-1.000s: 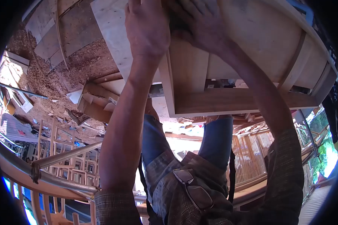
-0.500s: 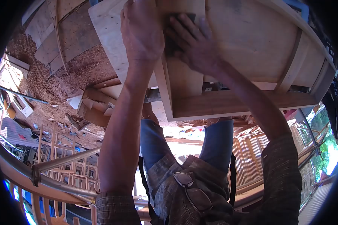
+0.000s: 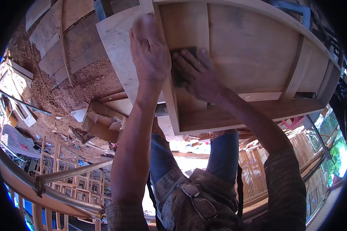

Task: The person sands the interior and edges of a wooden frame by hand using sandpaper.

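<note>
A wooden frame with a plywood panel [image 3: 254, 57] is tilted in front of me, its near rail [image 3: 250, 115] above my knees. My left hand [image 3: 151, 54] is closed over the upright rail [image 3: 169, 98] on the panel's left side; its fingertips are blurred and partly hidden. Just right of that rail, my right hand [image 3: 198, 75] lies with fingers extended on a dark sheet of sandpaper [image 3: 177, 79]. It presses the sheet flat against the panel, close to the rail's inner side.
Sawdust and scraps cover the ground at left, with a cardboard box [image 3: 104, 121] and thin boards [image 3: 79, 42]. A metal pipe [image 3: 77, 171] crosses at lower left above stacked wooden frames [image 3: 85, 184]. Glasses [image 3: 200, 202] hang on my shirt.
My right hand and the sandpaper have slid along the panel toward my body. The frame and my left hand sit slightly lower in view.
</note>
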Motion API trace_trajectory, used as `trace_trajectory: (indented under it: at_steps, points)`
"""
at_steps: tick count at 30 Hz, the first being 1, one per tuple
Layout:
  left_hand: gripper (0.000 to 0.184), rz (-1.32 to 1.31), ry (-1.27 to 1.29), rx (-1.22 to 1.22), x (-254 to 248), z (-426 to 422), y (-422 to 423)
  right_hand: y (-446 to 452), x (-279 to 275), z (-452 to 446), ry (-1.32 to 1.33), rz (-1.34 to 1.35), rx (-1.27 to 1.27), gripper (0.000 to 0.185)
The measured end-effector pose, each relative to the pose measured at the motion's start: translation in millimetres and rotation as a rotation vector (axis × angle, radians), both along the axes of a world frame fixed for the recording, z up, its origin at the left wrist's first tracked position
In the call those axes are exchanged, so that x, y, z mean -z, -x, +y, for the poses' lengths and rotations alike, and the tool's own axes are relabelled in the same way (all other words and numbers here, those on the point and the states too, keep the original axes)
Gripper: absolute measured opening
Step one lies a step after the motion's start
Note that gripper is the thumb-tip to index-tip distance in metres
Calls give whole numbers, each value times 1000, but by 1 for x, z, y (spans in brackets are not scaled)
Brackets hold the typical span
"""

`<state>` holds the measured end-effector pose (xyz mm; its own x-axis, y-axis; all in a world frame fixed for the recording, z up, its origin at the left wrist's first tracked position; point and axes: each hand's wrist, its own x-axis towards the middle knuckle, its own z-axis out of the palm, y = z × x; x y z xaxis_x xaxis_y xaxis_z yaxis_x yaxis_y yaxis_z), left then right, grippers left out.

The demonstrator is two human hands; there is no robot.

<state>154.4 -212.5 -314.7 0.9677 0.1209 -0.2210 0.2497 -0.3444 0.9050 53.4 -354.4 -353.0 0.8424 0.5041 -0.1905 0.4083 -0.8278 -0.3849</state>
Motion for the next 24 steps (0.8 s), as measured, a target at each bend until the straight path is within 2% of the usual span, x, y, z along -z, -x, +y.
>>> trace_trajectory:
  at_steps: [2, 4, 5, 7, 8, 10, 14, 17, 19, 21, 23, 24]
  points:
    - [54, -4, -10, 4, 0, 1, -6, -7, 5, -2, -67, 41, -45, 57]
    - [54, 18, -10, 23, -2, 0, -4, -45, 4, -2, 20, -138, -59, 57]
    - [54, 30, -11, 25, 0, 0, -3, -64, 6, -3, 19, -125, -57, 57]
    - [48, 23, 25, 11, 2, 2, -2, -89, 7, -1, -72, -161, 51, 57]
    - [48, 33, 21, 5, -1, 3, -1, -73, 3, 2, -76, -151, 46, 57]
    - [63, 102, 85, 0, -7, 1, -4, -27, -3, 3, 75, -33, -4, 57]
    - [63, 93, 103, 9, -9, 0, -4, 1, 10, -13, 48, -45, -167, 56]
    - [63, 92, 55, -11, -6, 0, -1, -66, 8, -7, 3, -95, -60, 60]
    - [43, 3, 148, 22, -10, 0, -3, -83, 12, -3, -88, -126, 144, 60]
    - [42, -30, 50, -7, -16, -1, -4, -38, 2, 0, 155, -98, 18, 59]
    - [41, -34, -32, -29, -16, -1, 0, 30, -8, -11, 359, 150, -473, 49]
    - [51, 30, -19, -21, -12, 0, 0, 49, -3, -22, 365, 152, -476, 49]
